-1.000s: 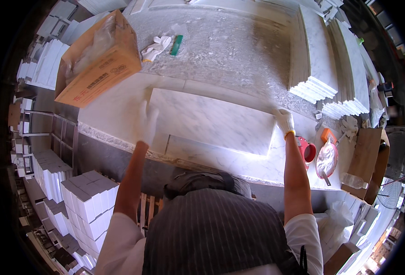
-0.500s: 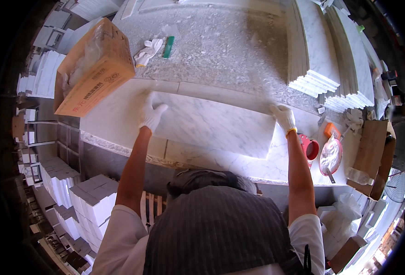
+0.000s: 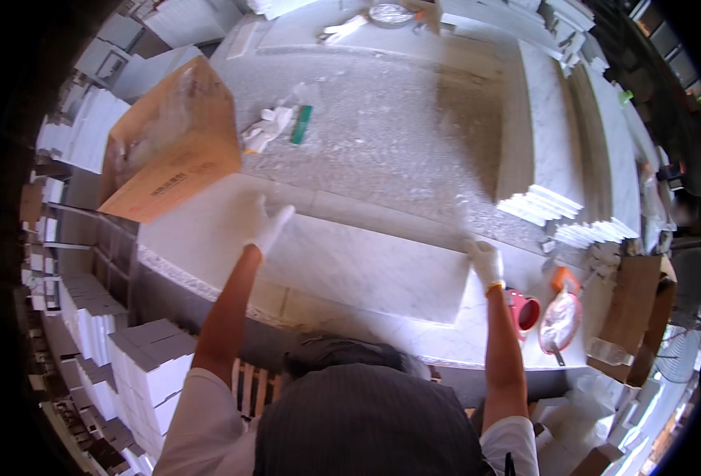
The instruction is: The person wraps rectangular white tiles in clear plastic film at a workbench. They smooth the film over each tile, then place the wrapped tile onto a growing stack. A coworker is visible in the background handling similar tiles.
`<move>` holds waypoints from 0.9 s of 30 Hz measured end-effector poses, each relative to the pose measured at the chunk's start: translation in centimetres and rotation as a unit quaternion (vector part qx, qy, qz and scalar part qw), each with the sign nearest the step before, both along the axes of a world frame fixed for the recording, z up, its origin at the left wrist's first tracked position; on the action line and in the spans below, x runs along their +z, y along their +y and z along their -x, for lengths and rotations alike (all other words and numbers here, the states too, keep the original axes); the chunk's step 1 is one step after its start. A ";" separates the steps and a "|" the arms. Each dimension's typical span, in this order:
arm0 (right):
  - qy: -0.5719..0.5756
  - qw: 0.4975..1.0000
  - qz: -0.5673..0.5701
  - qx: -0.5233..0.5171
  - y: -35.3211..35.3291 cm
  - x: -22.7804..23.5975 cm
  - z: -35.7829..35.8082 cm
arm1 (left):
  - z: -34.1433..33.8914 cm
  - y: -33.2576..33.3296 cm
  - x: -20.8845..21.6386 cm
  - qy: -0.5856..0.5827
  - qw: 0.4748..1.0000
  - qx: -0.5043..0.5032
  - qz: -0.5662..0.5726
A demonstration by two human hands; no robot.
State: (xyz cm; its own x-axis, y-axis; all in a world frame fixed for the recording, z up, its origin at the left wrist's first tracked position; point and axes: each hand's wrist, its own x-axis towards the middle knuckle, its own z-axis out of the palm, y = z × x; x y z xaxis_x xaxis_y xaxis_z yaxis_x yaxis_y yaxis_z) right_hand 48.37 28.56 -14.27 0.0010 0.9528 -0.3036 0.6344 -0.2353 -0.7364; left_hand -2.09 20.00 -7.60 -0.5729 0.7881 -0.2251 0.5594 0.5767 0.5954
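A long white marble slab (image 3: 366,266) with faint grey veins lies on a white stone benchtop (image 3: 196,226) in front of me. My left hand (image 3: 263,226), in a white knit glove, is at the slab's left end; thumb and fingers are spread apart and slightly blurred. At the far right corner, my right hand (image 3: 487,262), gloved alike, has its fingers curled round the slab's edge. Just right of that hand stand a red cylindrical container (image 3: 523,312) and a red-rimmed oval dish (image 3: 561,321) with a clear film-like sheet over it.
An orange cardboard box (image 3: 184,178) leans open at far left. Loose white gloves (image 3: 267,129) and a green bar (image 3: 301,124) lie on the dusty surface beyond. Stacked marble slabs (image 3: 553,119) stand far right. Another cardboard box (image 3: 628,297) and white block stacks (image 3: 156,361) flank the bench.
The view has tilted, so the scene sits lower in the picture. Against the slab, my left hand has shifted slightly away from me; the right keeps its place at the corner.
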 end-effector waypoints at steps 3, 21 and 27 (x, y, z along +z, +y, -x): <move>0.097 0.993 0.063 -0.039 0.4 0.2 -1.3 | -2.0 3.2 2.1 -0.051 0.997 0.011 0.057; 0.369 0.929 -0.018 -0.006 -0.5 6.4 0.9 | 5.9 -1.4 2.5 -0.341 0.923 -0.020 -0.178; 0.416 0.908 0.040 0.003 -6.6 6.5 -2.1 | 7.0 -6.4 3.9 -0.351 0.927 -0.082 -0.107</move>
State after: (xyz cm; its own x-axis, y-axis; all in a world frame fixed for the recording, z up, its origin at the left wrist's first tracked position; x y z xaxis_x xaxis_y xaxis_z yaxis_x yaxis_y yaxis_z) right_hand 50.47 21.98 -7.77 -0.2652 0.9268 -0.2659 -0.1328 -0.3083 -0.9420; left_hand -9.08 13.57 -3.73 -0.2129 0.9213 -0.3254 0.0615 0.3450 0.9366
